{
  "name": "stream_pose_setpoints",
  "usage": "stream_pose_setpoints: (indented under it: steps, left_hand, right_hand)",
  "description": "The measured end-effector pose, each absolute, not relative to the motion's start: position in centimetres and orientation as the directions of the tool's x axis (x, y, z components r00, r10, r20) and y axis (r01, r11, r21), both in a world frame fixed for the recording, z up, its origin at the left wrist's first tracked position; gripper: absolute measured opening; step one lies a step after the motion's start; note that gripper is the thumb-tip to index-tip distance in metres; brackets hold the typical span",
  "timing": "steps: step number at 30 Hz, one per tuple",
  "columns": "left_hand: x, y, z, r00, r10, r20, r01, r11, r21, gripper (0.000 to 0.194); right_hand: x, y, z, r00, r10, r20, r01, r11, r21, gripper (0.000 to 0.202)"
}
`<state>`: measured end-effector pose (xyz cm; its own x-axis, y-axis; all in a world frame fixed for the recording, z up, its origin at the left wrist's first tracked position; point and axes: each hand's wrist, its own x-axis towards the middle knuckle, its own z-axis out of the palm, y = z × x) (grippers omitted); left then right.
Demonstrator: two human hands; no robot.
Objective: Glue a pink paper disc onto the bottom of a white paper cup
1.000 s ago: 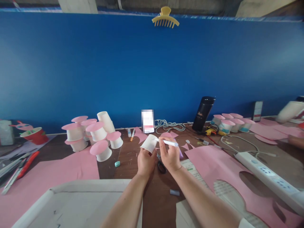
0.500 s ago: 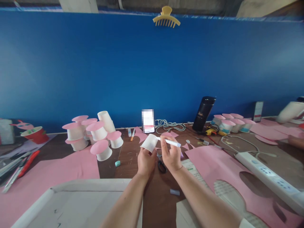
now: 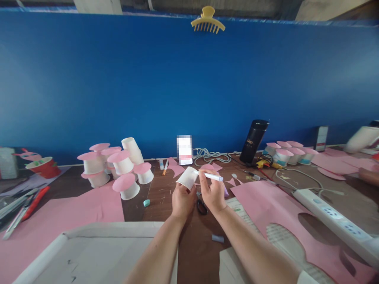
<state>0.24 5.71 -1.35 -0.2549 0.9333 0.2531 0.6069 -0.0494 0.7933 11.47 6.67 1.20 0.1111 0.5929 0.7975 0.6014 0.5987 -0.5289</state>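
The left hand point(image 3: 182, 199) has its fingers clamped around a white paper cup point(image 3: 187, 177), tilted above the middle of the counter point(image 3: 166, 197). The right hand point(image 3: 212, 193) pinches a white marker point(image 3: 211, 176), tip touching the cup's side. This cup carries no pink top, so it looks unfinished. Near the far left edge stand about seven capped cups point(image 3: 120, 165), one stack uncapped; about six more point(image 3: 286, 153) sit toward the far right. One pair of scissors point(image 3: 201, 206) lies beneath the hands.

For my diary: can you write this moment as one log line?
left hand: holds white paper cup | right hand: holds white pen, tip at cup
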Motion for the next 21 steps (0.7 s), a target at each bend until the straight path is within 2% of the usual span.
stream_pose_setpoints:
  steps: [15,21]
  left_hand:
    - [-0.01,5.96,-1.25,-0.299,0.921,0.251,0.521,-0.063,0.851,0.021]
    - [-0.12,6.03,-1.29,-0.296,0.917,0.266,0.495,-0.091,0.864,0.022]
  right_hand:
    - [11.4,6.76,0.96,0.107,0.583,0.805,0.631,0.586,-0.509,0.022]
    - [11.4,6.63,0.94,0.112,0.6,0.792,0.594,0.598,-0.538,0.022]
